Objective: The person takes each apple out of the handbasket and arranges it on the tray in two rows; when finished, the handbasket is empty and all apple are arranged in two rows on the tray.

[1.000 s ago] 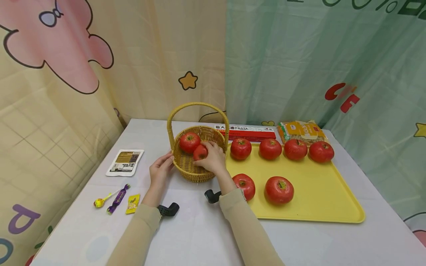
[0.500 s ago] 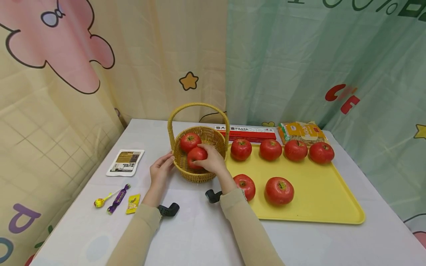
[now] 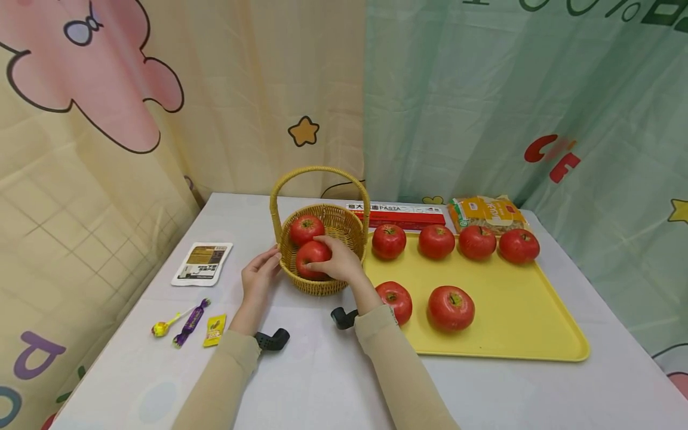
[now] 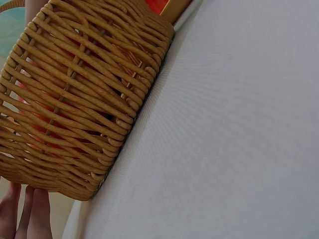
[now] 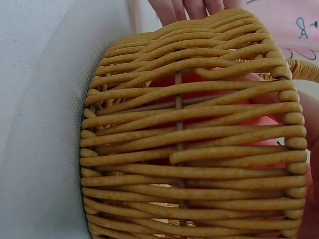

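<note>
A wicker basket [image 3: 321,288] with a tall arched handle stands on the table. Inside it, one red apple [image 3: 307,229] lies toward the back. My right hand [image 3: 344,263] reaches over the rim and grips a second red apple [image 3: 313,259], in front of the first and touching it. My left hand [image 3: 260,273] rests its fairly straight fingertips on the basket's left side. The left wrist view shows these fingers [image 4: 39,214] against the weave, and red shows through the gaps. In the right wrist view the basket wall [image 5: 199,129] covers most of the right hand.
A yellow tray [image 3: 516,310] on the right bears several red apples [image 3: 451,307]. Behind it are a red pasta box [image 3: 400,216] and an orange food bag [image 3: 486,214]. At left lie a white packet [image 3: 202,263], a lollipop [image 3: 161,328], a purple candy [image 3: 192,322] and a yellow sachet [image 3: 215,329].
Inside the basket, my right hand has brought its apple toward the front left, from beside the back apple to in front of it. My left hand has stayed at the basket's side.
</note>
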Tool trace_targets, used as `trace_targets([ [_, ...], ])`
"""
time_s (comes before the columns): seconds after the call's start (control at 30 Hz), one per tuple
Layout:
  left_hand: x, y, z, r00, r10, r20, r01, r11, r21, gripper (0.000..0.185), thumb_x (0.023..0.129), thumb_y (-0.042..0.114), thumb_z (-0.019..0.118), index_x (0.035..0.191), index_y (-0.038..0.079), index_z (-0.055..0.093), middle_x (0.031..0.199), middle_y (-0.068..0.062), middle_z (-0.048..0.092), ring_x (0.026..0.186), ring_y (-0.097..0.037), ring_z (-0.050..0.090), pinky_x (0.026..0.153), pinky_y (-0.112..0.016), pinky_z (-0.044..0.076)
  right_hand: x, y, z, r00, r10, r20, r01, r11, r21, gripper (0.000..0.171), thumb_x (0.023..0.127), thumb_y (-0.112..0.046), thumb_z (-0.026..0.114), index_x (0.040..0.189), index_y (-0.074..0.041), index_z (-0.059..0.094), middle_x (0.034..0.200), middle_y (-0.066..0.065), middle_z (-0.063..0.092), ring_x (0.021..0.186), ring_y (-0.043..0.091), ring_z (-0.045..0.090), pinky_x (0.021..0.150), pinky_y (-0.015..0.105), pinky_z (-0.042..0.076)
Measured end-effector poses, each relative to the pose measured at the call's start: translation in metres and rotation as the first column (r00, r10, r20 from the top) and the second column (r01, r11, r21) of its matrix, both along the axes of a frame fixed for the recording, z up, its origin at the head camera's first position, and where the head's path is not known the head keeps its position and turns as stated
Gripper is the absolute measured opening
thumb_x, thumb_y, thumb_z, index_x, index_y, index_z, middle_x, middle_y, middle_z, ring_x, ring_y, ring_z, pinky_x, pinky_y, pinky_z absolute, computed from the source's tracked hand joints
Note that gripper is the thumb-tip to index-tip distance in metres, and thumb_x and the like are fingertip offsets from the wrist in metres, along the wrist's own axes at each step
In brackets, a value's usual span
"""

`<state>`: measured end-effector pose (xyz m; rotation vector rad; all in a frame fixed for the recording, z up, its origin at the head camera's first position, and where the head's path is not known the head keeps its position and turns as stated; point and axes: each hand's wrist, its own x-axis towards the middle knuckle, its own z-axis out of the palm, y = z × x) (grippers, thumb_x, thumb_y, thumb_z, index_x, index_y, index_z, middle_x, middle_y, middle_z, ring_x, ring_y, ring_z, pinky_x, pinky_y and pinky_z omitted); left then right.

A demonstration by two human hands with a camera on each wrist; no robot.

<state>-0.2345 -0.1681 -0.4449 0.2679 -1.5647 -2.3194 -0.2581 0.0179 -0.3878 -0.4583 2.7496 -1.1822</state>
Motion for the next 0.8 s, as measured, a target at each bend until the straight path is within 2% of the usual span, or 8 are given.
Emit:
trace_targets([
  [0.1, 0.0, 0.0, 0.0, 1.0, -0.002, 0.006, 0.002, 1.0, -0.005, 0.012, 0.084, 0.001, 0.067, 0.092, 0.009, 0.071, 0.107, 0.003, 0.069, 0.096, -0.009, 0.063, 0.083, -0.027, 0.055, 0.0, 0.0, -0.001, 1.0, -0.002, 0.003, 0.002, 1.0, 0.006, 0.068, 0.078, -0.039, 0.074, 0.138, -0.022, 0.046, 0.139, 0.007, 0.045, 0.125, 0.028, 0.042, 0.103, 0.051, 0.037],
  [0.37, 0.0, 0.0, 0.001, 1.0, -0.008, 0.016, 0.008, 1.0, -0.013, 0.027, 0.085, 0.002, 0.067, 0.109, -0.008, 0.064, 0.108, 0.004, 0.068, 0.098, -0.011, 0.062, 0.083, -0.026, 0.054, -0.001, 0.002, -0.001, 0.999, 0.035, -0.003, -0.035, 0.999, -0.007, 0.067, 0.079, -0.038, 0.074, 0.138, -0.02, 0.046, 0.139, 0.009, 0.044, 0.126, 0.029, 0.041, 0.104, 0.051, 0.037],
  [0.57, 0.0, -0.002, -0.001, 1.0, -0.009, 0.024, 0.01, 1.0, -0.011, 0.02, 0.085, 0.002, 0.067, 0.104, -0.003, 0.067, 0.105, 0.006, 0.069, 0.096, -0.01, 0.063, 0.083, -0.025, 0.054, 0.001, 0.003, -0.001, 0.998, 0.067, 0.002, -0.067, 0.998, -0.007, 0.065, 0.08, -0.035, 0.074, 0.137, -0.02, 0.047, 0.139, 0.009, 0.044, 0.125, 0.029, 0.041, 0.103, 0.05, 0.038],
  [0.67, 0.0, -0.002, -0.001, 1.0, -0.007, 0.017, 0.007, 1.0, -0.011, 0.016, 0.085, 0.001, 0.067, 0.1, 0.0, 0.069, 0.103, 0.007, 0.069, 0.095, -0.009, 0.064, 0.082, -0.026, 0.055, 0.005, 0.006, 0.005, 0.998, 0.069, -0.006, -0.069, 0.997, -0.029, 0.064, 0.08, -0.033, 0.074, 0.137, -0.021, 0.047, 0.14, 0.009, 0.043, 0.126, 0.029, 0.04, 0.103, 0.05, 0.038],
  [0.8, 0.0, -0.001, 0.0, 1.0, -0.007, 0.004, 0.007, 1.0, -0.017, 0.017, 0.085, 0.001, 0.067, 0.101, -0.002, 0.068, 0.101, 0.009, 0.069, 0.094, -0.009, 0.064, 0.082, -0.026, 0.055, 0.014, 0.017, 0.023, 0.998, 0.065, -0.023, -0.066, 0.997, -0.045, 0.064, 0.08, -0.034, 0.074, 0.137, -0.024, 0.047, 0.139, 0.007, 0.043, 0.123, 0.027, 0.042, 0.1, 0.049, 0.042],
])
